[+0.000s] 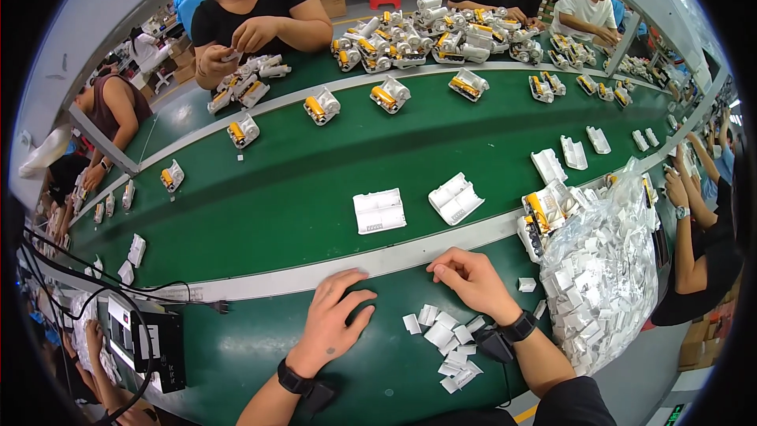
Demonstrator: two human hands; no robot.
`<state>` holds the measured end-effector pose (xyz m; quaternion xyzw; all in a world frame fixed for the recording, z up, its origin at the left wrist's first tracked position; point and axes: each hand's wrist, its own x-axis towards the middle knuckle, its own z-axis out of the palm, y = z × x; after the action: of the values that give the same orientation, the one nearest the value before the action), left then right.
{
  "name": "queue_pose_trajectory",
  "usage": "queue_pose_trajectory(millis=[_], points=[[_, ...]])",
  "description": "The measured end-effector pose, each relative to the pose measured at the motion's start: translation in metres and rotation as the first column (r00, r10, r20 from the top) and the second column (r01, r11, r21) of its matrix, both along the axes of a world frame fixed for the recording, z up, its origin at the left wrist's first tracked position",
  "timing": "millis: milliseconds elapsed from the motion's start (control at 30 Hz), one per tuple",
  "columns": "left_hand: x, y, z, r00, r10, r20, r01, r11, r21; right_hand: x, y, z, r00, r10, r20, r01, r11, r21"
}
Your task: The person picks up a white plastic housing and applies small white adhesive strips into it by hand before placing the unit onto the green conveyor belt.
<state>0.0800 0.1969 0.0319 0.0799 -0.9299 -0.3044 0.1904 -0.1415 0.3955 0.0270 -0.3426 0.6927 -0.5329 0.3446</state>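
My left hand (339, 314) rests near the near rail of the conveyor, fingers loosely bent and apart, with nothing in it. My right hand (475, 284) hovers by the same rail, fingers loosely curled and thumb out; no object shows in it. Beneath the right wrist lies a loose pile of small white plastic pieces (448, 337) on the green table. Beyond my hands, two white plastic housings, one flat and ribbed (379, 211) and one tilted (456, 199), lie on the green belt.
A clear plastic bag (603, 276) full of white pieces stands at right, beside white-and-yellow assemblies (544, 211). A black device with cables (162, 351) stands at left. More assemblies (390, 95) line the belt's far side. Several people work around it.
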Motion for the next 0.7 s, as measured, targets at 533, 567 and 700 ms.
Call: queue_pose_trajectory(millis=[533, 567, 700], points=[[0.0051, -0.0009, 0.0056, 0.999, -0.047, 0.023, 0.047, 0.999, -0.013, 0.0029, 0.0005, 0.0029, 0.999, 0.013, -0.033, -0.013, 1.0, 0.01], [0.0052, -0.0017, 0.0058, 0.998, -0.049, 0.026, 0.05, 0.999, -0.013, 0.0034, 0.0003, 0.0018, 0.999, 0.011, -0.032, -0.011, 1.0, 0.003], [0.005, -0.0019, 0.006, 0.998, -0.052, 0.023, 0.052, 0.999, -0.011, 0.003, 0.0, 0.0028, 0.999, 0.014, -0.039, -0.014, 1.0, -0.006]])
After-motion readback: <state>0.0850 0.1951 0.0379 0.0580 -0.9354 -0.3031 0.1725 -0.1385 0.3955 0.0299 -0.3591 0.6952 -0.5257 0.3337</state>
